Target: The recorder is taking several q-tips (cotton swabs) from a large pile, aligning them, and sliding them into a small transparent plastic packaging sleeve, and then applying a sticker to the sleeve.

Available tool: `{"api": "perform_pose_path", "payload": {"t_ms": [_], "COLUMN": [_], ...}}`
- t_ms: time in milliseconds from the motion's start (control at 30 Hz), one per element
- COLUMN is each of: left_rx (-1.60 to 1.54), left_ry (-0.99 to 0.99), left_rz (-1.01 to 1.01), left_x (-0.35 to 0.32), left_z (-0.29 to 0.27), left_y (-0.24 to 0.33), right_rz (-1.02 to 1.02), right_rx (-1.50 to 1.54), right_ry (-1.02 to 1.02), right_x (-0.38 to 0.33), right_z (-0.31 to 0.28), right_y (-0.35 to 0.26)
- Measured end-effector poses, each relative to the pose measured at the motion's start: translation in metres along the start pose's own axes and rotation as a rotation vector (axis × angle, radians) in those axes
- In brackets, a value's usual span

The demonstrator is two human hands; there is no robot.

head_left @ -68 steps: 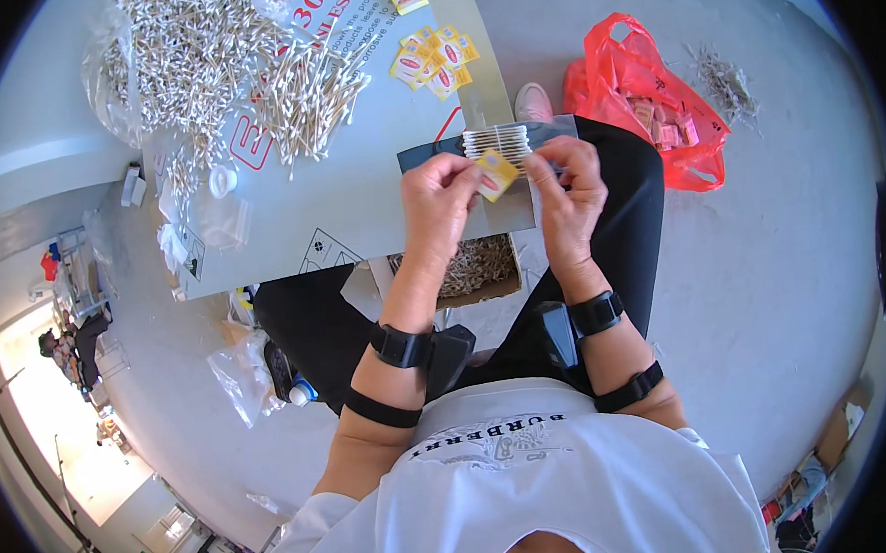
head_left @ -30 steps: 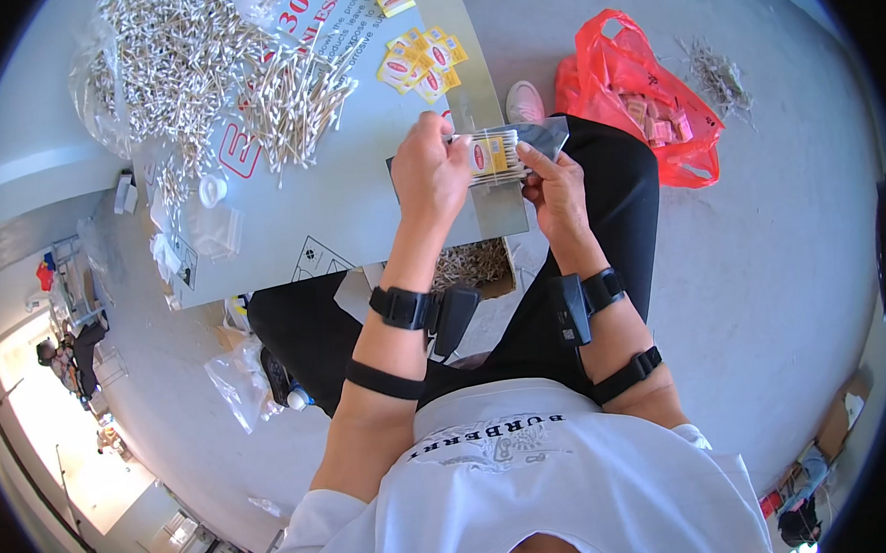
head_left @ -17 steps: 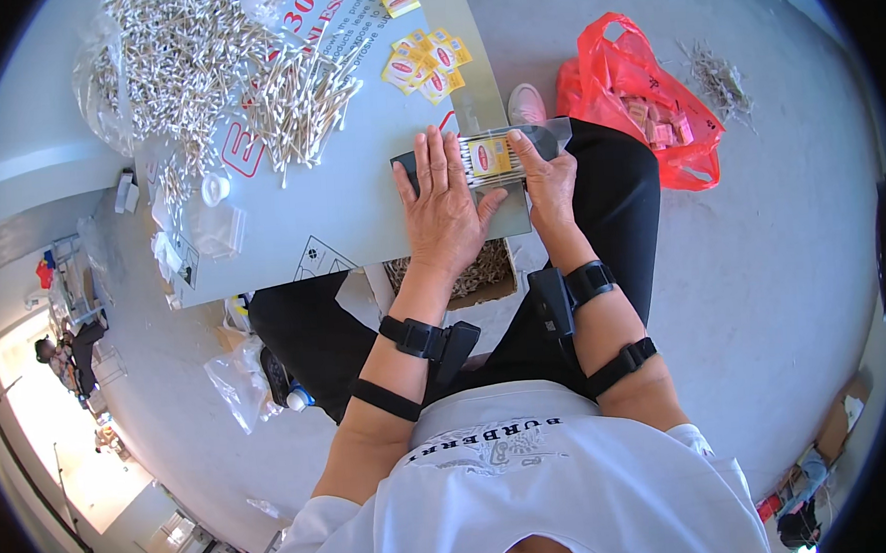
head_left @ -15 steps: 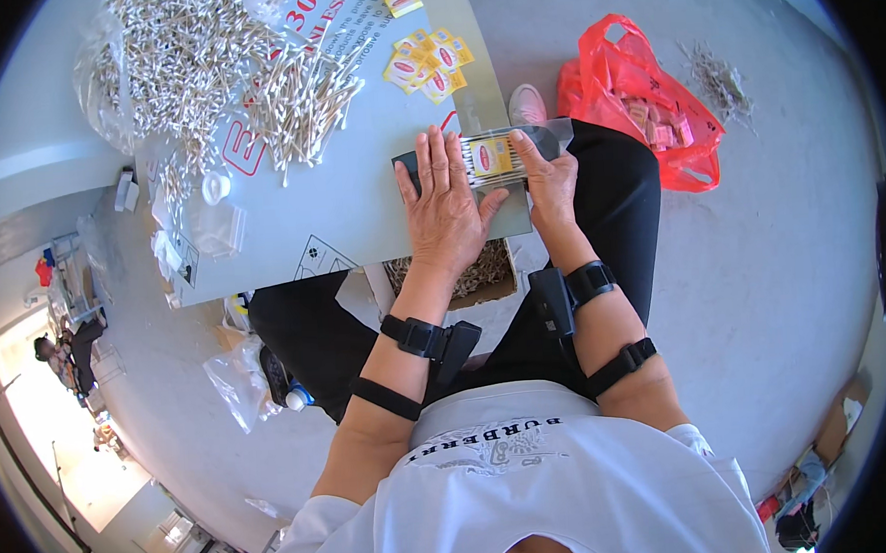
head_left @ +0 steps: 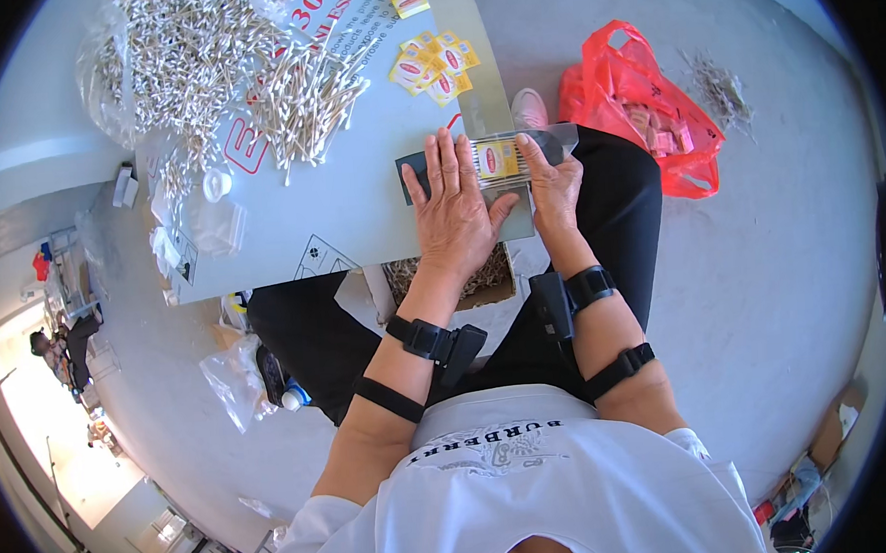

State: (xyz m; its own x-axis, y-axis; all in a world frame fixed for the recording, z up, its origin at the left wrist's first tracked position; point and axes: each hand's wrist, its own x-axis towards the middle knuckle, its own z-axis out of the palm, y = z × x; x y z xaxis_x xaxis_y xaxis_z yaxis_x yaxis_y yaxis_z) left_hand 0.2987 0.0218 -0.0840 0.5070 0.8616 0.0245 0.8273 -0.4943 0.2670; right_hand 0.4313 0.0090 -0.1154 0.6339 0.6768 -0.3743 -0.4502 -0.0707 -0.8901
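"Where is the clear packet of cotton swabs (head_left: 499, 175) lying?"

"Across the table's (head_left: 290, 219) three o'clock edge, its yellow card (head_left: 498, 158) facing up."

"And the hands?"

"The right hand (head_left: 556, 193) is gripping the packet's three o'clock end, thumb on top, fingers mostly hidden. The left hand (head_left: 451, 216) is lying flat at nine, fingers straight, grasping nothing."

"Farther out?"

"Loose yellow cards (head_left: 444, 60) are lying at eleven, a cotton-swab heap (head_left: 187, 75) is spreading at ten, and a red plastic bag (head_left: 594, 93) is resting between two and three."
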Motion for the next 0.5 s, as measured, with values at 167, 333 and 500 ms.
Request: {"api": "perform_pose_path", "payload": {"t_ms": [167,333,500], "left_rx": [-0.001,-0.124,-0.057], "left_ry": [-0.003,0.202,0.466], "left_rz": [-0.022,-0.084,-0.246], "left_x": [0.000,-0.001,0.004], "left_z": [-0.004,-0.010,-0.035], "left_y": [-0.003,-0.031,-0.103], "right_rz": [0.000,-0.129,-0.627], "right_rx": [0.033,-0.050,-0.453], "right_ry": [0.027,0.223,0.211], "right_x": [0.001,0.015,0.001], "right_z": [0.001,-0.022,-0.017], "right_y": [0.005,0.003,-0.010]}}
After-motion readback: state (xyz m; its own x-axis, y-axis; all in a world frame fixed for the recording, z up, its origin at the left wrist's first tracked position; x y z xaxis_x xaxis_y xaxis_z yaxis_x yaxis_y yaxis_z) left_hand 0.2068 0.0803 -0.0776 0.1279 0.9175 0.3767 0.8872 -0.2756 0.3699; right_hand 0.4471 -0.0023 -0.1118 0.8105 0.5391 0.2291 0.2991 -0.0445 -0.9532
